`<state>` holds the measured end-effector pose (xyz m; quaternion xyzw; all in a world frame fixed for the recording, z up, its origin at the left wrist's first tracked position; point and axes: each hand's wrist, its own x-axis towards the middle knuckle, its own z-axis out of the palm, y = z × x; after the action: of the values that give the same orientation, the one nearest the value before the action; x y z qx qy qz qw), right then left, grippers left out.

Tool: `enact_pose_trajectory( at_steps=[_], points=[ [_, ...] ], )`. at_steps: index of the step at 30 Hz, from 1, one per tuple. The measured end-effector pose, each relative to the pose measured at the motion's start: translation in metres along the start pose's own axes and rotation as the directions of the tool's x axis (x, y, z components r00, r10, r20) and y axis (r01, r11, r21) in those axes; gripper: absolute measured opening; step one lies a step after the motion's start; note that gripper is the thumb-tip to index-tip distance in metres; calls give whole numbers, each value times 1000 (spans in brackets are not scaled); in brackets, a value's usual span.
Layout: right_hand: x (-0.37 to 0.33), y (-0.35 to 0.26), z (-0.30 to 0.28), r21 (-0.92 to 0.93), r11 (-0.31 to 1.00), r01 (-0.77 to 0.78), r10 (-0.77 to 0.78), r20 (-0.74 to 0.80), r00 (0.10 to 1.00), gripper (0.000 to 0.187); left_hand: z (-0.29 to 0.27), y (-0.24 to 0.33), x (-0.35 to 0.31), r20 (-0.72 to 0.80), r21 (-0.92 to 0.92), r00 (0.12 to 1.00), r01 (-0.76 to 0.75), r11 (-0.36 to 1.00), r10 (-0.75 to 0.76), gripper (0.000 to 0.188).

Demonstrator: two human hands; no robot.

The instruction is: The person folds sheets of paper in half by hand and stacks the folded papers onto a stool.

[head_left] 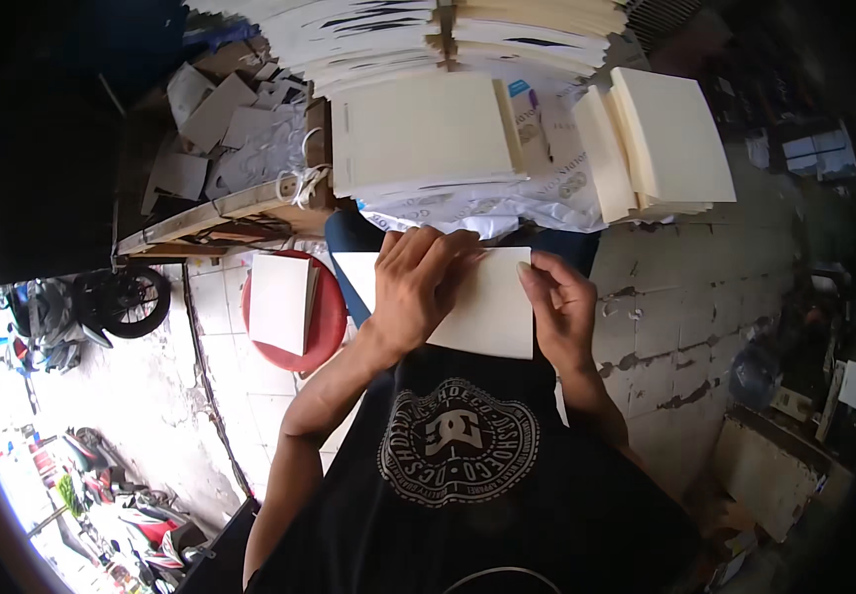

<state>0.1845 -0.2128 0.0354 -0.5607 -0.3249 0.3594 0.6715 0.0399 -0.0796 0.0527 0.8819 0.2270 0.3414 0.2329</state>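
Loose white scraps [218, 114] lie heaped on a wood-edged surface [225, 214] at left, with a white cord [299, 186] bunched at its corner. A purple-capped pen [546, 137] rests on printed wrapping [568, 148]. A round red stool [330, 319] stands on the tiled floor [660, 282] (cracked in places); a motorcycle [47, 312] and more two-wheelers [155, 527] are parked farther left.

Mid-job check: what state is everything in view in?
Cream paper: held above the lap
Left hand: fingers bent over it
Right hand: thumb on its right edge
Red stool: bearing white paper
Left table stack: lying flat
Pen: lying down, cap unclear
Paper scraps: loosely heaped
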Motion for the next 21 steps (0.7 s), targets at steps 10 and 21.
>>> enact_pose_trajectory(
  at_steps=[10,21],
  points=[
    [3,18,17,-100,994,55,-45,102,994,9,25,9,-28,-156,-38,985,68,997,-74,36],
    [1,17,17,-177,984,22,-8,75,997,25,17,-15,-13,-99,-194,994,-59,979,40,33]
  ],
)
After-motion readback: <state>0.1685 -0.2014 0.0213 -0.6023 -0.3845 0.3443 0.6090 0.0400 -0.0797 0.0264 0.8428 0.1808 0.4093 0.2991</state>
